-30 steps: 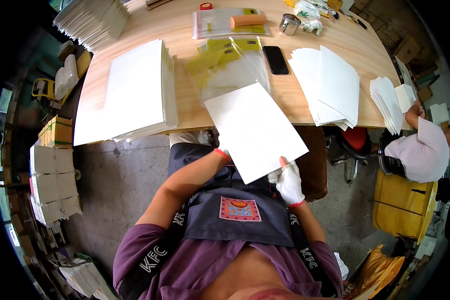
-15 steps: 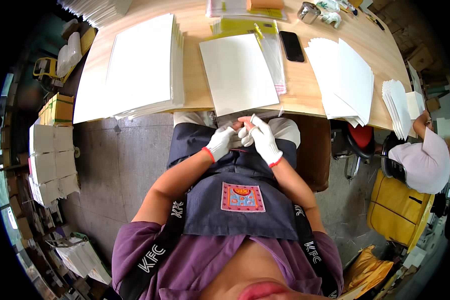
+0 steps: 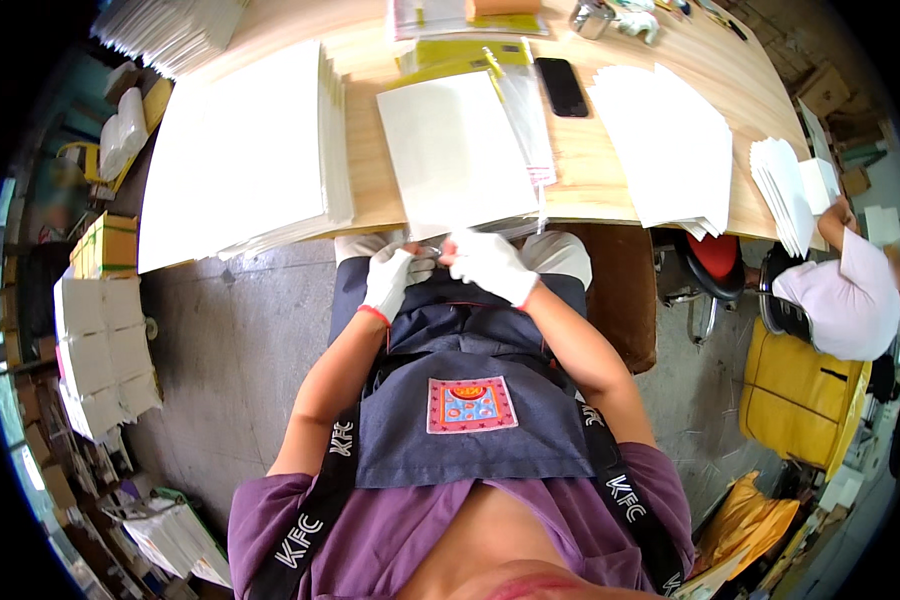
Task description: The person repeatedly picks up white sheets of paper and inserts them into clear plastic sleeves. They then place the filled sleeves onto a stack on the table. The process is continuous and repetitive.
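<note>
Both hands wear white knit gloves with red cuffs, bare fingertips showing. They are close together over the lap, just below the table's near edge. My left hand (image 3: 394, 277) is closed, its thumb and fingers pinched. Facing it, my right hand (image 3: 490, 266) is closed too, slightly blurred. What lies between the fingertips is too small to make out. Right above them a white sheet (image 3: 457, 150) lies on the table, with clear plastic (image 3: 515, 229) showing along its near edge. More clear plastic bags (image 3: 532, 120) with yellow parts lie partly under the sheet.
A thick stack of white sheets (image 3: 240, 150) stands left on the wooden table (image 3: 368, 150). To the right are a black phone (image 3: 562, 87), fanned white sheets (image 3: 665, 150) and a smaller stack (image 3: 780, 195). Another person (image 3: 840, 285) sits at far right. Cartons (image 3: 102, 325) stand at left.
My hands have moved apart from each other, the left one leftward and the right one slightly leftward and up. The whole view has shifted a little; the sheet still lies at the table edge.
</note>
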`<state>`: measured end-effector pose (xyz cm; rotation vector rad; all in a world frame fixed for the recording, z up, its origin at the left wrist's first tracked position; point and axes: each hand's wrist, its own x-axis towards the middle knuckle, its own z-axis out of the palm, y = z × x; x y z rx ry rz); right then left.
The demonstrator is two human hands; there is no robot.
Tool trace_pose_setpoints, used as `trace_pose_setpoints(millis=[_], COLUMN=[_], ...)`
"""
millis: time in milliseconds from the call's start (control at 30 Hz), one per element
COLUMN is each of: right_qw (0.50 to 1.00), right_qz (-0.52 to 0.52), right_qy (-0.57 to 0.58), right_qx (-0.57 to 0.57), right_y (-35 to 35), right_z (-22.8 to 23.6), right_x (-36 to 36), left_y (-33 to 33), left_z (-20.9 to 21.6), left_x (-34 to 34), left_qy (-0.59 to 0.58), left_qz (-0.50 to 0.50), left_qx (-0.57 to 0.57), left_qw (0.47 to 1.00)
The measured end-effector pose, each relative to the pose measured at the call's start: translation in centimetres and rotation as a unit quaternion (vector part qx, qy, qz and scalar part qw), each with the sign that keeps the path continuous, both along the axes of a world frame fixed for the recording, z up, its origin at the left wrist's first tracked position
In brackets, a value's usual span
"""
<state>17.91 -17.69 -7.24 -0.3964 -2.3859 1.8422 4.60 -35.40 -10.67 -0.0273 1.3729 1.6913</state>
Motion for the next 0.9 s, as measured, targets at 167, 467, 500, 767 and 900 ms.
trace_pose_setpoints(millis=[167,467,500,767,900], right_qw=[0.772,0.871,0.884,0.843,0.894], right_qz=[-0.512,-0.144,-0.173,-0.036,-0.143], right_qy=[0.208,-0.368,-0.228,-0.003,-0.047], right_qx=[-0.315,0.291,0.370,0.536,0.422], right_y=[11.4,6.6,5.8,6.0,6.5], right_z=[-6.2,-2.2,-0.4,3.4,1.6], right_x=[19.0,22.3,18.7,4.2,3.5], left_y=[-1.6,-1.7,-1.2,-1.6,-1.6], left_z=[1.1,1.6,1.7,2.1,0.8], left_x=[-0.6,-1.1,-1.4,-2.8,-1.3], left_qy=[0.140,0.799,0.808,0.778,0.438], left_qz=[-0.080,-0.054,-0.072,-0.109,0.035], left_qx=[-0.007,-0.094,-0.076,-0.082,-0.077], left_qw=[0.987,0.591,0.579,0.614,0.895])
